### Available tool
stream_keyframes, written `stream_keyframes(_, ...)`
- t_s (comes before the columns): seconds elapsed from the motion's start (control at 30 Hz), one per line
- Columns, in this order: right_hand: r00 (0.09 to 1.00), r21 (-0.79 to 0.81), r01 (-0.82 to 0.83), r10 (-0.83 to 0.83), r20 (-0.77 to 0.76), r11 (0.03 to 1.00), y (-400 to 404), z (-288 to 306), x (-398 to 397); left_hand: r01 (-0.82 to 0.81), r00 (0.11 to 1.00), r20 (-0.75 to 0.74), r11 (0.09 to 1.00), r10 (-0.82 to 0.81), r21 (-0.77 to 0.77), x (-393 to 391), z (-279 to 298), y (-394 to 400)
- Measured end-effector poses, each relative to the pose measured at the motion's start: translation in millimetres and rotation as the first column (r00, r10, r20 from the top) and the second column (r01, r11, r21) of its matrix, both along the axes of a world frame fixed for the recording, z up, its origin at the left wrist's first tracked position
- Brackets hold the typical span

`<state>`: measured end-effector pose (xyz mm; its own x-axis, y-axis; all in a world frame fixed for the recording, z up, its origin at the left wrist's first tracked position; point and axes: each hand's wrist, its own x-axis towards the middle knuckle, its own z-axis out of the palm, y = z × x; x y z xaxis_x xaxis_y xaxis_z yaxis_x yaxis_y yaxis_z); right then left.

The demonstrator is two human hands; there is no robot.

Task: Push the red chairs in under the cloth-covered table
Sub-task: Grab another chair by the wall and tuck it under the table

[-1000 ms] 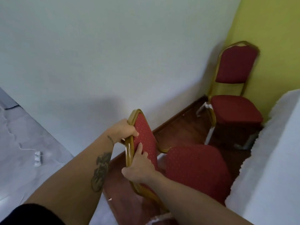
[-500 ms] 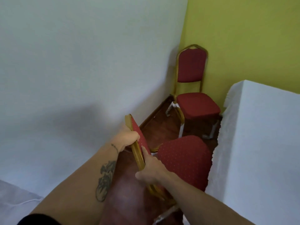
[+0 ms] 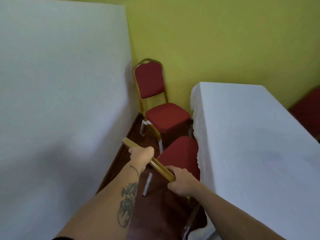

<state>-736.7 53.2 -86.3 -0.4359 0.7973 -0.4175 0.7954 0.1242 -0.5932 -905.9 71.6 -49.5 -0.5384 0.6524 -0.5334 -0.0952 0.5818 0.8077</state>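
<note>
A red chair with a gold frame (image 3: 180,153) stands just below me, its seat touching the hanging white cloth of the table (image 3: 256,139). My left hand (image 3: 142,155) and my right hand (image 3: 180,182) both grip the gold top rail of its backrest. I see the backrest edge-on, so its red padding is hidden. A second red chair (image 3: 166,116) stands farther off in the corner, facing the end of the table, apart from the cloth.
A white wall (image 3: 60,101) runs close along the left, leaving a narrow strip of dark wooden floor (image 3: 155,219). A yellow-green wall (image 3: 225,40) closes the far side. Part of another red chair (image 3: 308,115) shows beyond the table at right.
The view has swung right and more of the table shows. The near chair has turned and moved toward the cloth, and both hands now sit on its top rail.
</note>
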Motion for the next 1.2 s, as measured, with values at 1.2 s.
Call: stream_keyframes(1.2,0.694,0.234,0.649,-0.689,0.209,0.724,-66,-5,-172,0.637,0.771,-0.029,0.771,-0.636,0.003,-123,-10,59)
